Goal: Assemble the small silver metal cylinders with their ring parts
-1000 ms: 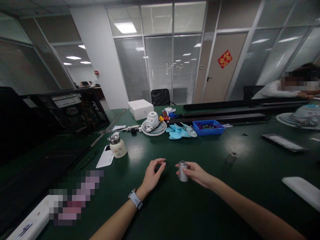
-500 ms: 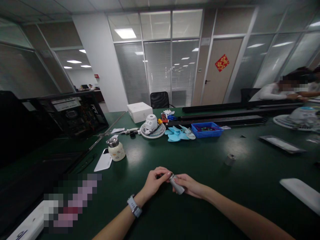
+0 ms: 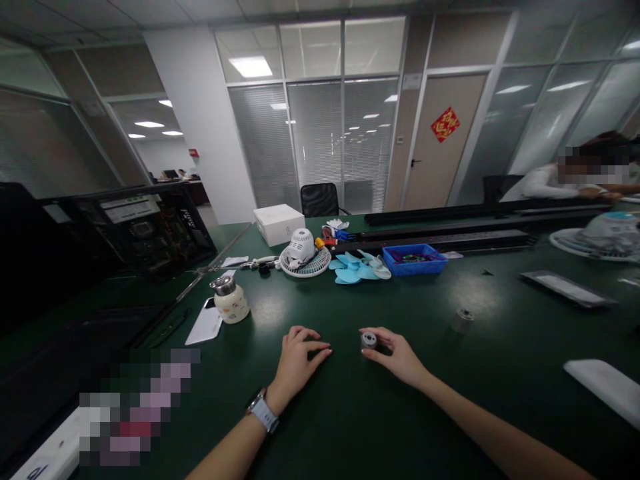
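My right hand (image 3: 397,359) has its thumb and fingers round a small silver-grey metal cylinder (image 3: 369,341). The cylinder stands upright at the table, and its round end with dark holes faces up. To the left, my left hand (image 3: 299,357) is apart from it, fingers spread and holding nothing; a watch (image 3: 263,410) is on that wrist. A similar metal cylinder (image 3: 463,320) stands on the green table (image 3: 320,427) farther right.
Behind my hands lie blue fan blades (image 3: 355,268), a white fan head (image 3: 303,250) and a blue tray (image 3: 415,261) of small parts. A cream bottle (image 3: 233,305) stands left, near an open computer case (image 3: 145,230). A person (image 3: 543,183) sits far right.
My left hand has let go of the cylinder and drawn back left, opening its fingers. My right hand has turned the tilted cylinder upright and moved it slightly to the right.
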`<state>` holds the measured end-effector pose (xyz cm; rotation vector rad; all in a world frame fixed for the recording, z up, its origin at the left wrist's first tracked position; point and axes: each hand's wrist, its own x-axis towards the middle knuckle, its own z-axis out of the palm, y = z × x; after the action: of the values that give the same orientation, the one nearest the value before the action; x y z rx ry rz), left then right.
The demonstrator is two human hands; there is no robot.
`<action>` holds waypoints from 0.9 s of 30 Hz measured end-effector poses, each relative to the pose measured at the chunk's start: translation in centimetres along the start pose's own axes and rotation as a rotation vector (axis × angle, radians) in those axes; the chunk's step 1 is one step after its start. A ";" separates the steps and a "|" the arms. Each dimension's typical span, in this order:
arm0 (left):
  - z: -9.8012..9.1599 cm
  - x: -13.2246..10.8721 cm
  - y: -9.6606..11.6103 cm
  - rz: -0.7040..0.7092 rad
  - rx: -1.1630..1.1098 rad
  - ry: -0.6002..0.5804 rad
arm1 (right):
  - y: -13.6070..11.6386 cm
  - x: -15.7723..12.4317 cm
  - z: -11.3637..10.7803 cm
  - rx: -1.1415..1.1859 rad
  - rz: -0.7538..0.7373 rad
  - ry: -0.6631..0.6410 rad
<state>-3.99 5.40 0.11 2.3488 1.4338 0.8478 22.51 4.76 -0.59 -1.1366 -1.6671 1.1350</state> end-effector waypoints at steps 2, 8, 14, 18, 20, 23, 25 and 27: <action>0.1 0.0 -0.1 -0.005 0.002 -0.012 | -0.2 -0.1 0.1 -0.040 -0.001 -0.009; 0.0 0.0 0.2 -0.051 0.009 0.005 | -0.9 -0.4 0.4 -0.061 0.031 -0.005; 0.1 0.2 -0.2 -0.140 -0.024 0.162 | -1.0 -0.4 1.2 -0.090 0.087 0.160; 0.3 0.2 -0.5 -0.148 -0.038 0.162 | -1.1 -0.3 1.2 -0.106 0.092 0.136; 0.4 0.3 -0.5 -0.135 -0.049 0.137 | -0.9 -0.1 0.8 -0.059 0.083 0.089; 0.5 0.3 -0.6 -0.114 -0.064 0.108 | -0.6 0.2 0.0 0.156 0.113 -0.025; 0.5 0.4 -0.5 -0.107 -0.070 0.097 | -0.5 0.3 -0.3 0.337 0.165 -0.087; 0.4 0.4 -0.5 -0.106 -0.069 0.092 | -0.6 0.4 -0.5 0.487 0.213 -0.118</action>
<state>-3.97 5.99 -0.35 2.1883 1.5242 0.9715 22.79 5.12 0.14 -0.9562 -1.2679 1.6610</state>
